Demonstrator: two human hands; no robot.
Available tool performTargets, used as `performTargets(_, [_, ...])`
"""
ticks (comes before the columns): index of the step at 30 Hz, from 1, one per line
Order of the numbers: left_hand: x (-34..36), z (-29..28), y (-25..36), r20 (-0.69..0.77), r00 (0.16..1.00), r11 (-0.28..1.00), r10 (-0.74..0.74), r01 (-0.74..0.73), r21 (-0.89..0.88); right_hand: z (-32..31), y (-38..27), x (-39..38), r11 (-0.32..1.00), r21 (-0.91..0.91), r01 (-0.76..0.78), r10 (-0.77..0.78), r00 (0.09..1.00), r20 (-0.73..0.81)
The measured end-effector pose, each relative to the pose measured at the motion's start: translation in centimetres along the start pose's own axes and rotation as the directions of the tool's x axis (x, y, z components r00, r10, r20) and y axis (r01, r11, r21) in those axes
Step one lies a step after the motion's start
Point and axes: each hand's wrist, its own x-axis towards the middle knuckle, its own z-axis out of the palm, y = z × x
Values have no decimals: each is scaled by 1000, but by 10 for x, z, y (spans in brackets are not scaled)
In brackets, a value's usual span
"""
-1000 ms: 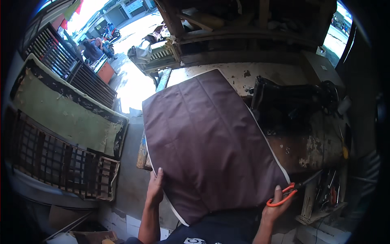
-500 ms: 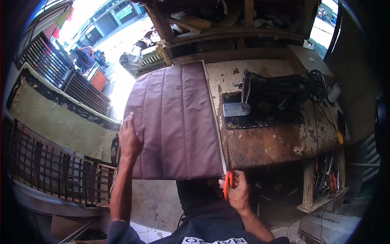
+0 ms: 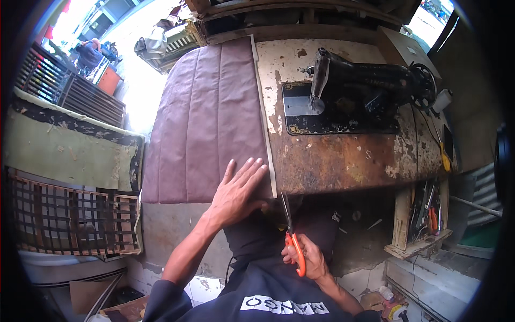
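A padded maroon panel (image 3: 201, 118) with stitched lengthwise channels lies on the left part of the worn sewing table, its near end at the table's front edge. A pale strip runs along its right side. My left hand (image 3: 236, 196) rests on the panel's near right corner, fingers stretched out and palm down. Lower and to the right, my right hand (image 3: 308, 256) grips orange-handled scissors (image 3: 295, 249) by the handles. Their blades point away from me, just short of the pale strip's near end, below the table edge.
A black sewing machine (image 3: 370, 86) stands on the peeling table (image 3: 343, 161) at right, with a thread spool (image 3: 442, 100) beside its wheel. A yellow-handled screwdriver (image 3: 444, 156) hangs at the right. Tools sit in a wooden rack (image 3: 399, 220) below. Greenish padded frames (image 3: 75, 142) stand at left.
My left hand has come from the panel's left edge to its near right corner. The scissors have drawn back toward me, off the pale strip. The view has shifted, so the table appears higher.
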Motion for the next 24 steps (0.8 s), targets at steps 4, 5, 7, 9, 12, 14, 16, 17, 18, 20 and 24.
performTargets(4, [-5, 8, 1, -146, 989, 994, 34, -49, -94, 17, -8, 12, 998, -42, -53, 53, 999, 1])
performTargets(5, [-6, 10, 1, -145, 989, 994, 34, -49, -96, 20, -11, 14, 999, -36, -22, 21, 1000, -5])
performTargets(7, [-10, 18, 0, -248, 955, 983, 161, -177, -43, 26, -11, 20, 1000, -25, -2, 1, 1000, -25])
performTargets(9, [-7, 24, 5, -285, 943, 983, 172, -184, -16, 27, -16, 25, 998, -59, 11, -12, 1000, -24])
performTargets(12, [-2, 29, 14, -348, 909, 973, 230, -223, 59, 31, -19, 23, 998, -60, 21, -25, 997, -67])
performTargets(14, [-5, 33, 16, -354, 903, 970, 244, -234, 70, 33, -18, 22, 998, -58, 16, -22, 994, -105])
performTargets(16, [-4, 35, 13, -384, 884, 964, 265, -252, 84, 36, -19, 21, 996, -72, 49, -57, 991, -121])
performTargets(17, [-4, 35, 13, -383, 885, 964, 264, -254, 78, 36, -19, 20, 996, -72, 45, -54, 991, -126])
performTargets(18, [-4, 33, 14, -384, 885, 964, 264, -257, 72, 37, -19, 19, 996, -80, 44, -55, 989, -134])
performTargets(20, [-4, 29, 17, -386, 885, 964, 261, -257, 63, 37, -21, 18, 995, -90, 42, -54, 988, -144])
performTargets(24, [-5, 32, 13, -385, 884, 963, 263, -265, 50, 37, -19, 19, 999, -54, -4, -5, 988, -152])
